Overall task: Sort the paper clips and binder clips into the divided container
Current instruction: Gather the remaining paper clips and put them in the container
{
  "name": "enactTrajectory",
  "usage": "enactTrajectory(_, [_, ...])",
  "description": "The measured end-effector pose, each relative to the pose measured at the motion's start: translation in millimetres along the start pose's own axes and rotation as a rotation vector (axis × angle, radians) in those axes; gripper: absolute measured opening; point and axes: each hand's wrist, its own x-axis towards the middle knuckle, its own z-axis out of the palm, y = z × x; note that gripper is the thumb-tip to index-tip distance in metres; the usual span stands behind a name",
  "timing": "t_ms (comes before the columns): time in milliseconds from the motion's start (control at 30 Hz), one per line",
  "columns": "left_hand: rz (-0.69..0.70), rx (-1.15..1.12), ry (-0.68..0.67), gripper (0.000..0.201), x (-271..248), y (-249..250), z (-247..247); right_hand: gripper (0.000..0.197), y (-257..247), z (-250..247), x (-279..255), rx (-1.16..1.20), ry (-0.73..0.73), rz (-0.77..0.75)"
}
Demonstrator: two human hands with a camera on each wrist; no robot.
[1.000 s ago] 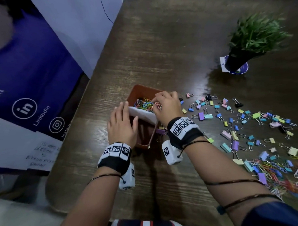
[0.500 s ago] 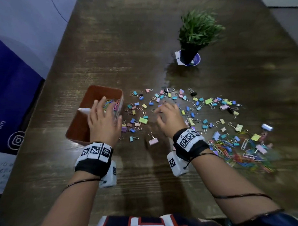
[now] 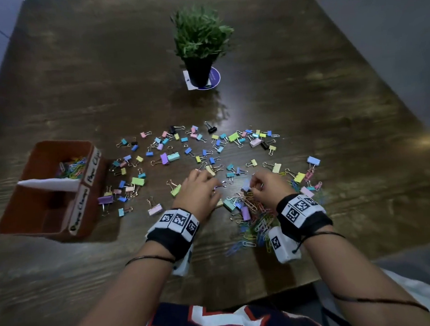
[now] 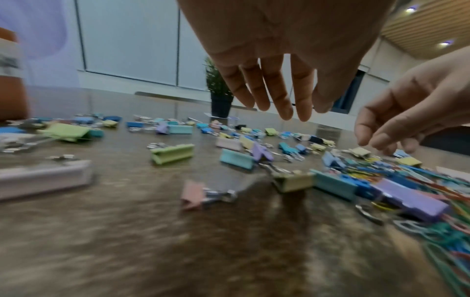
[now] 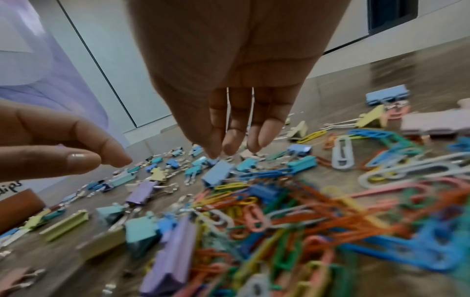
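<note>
The brown divided container (image 3: 13, 218) stands at the table's left; its far compartment holds coloured paper clips (image 3: 71, 166), and the near one looks empty. Pastel binder clips (image 3: 170, 157) lie scattered over the middle of the table. A tangled pile of paper clips (image 3: 253, 221) lies near the front, mixed with some binder clips. My left hand (image 3: 210, 185) hovers over the binder clips with straight, empty fingers (image 4: 284, 108). My right hand (image 3: 255, 185) points its fingers (image 5: 214, 152) down at a light blue binder clip (image 5: 217, 174) at the pile's far edge, holding nothing that shows.
A small potted plant (image 3: 201, 43) on a round coaster stands at the back centre. Handwritten labels (image 3: 92, 167) mark the container's right wall. The table's front edge runs just before my body, and its right edge (image 3: 376, 67) slants off.
My left hand left the container and moved right, over the scattered clips. My right hand moved right from the container to the paper clip pile. The view swung right.
</note>
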Motion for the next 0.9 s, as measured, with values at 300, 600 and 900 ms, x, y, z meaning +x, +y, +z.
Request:
enactTrajectory(300, [0.082, 0.071, -0.187, 0.037, 36, 69, 41, 0.012, 55, -3, -3, 0.003, -0.067, -0.035])
enactTrajectory(600, [-0.01, 0.063, -0.18, 0.029, 43, 74, 49, 0.012, 66, 3, 0, -0.023, -0.058, -0.105])
enactTrajectory(900, [-0.116, -0.023, -0.214, 0.02, 47, 68, 48, 0.01, 70, -1, 7, 0.089, -0.016, -0.059])
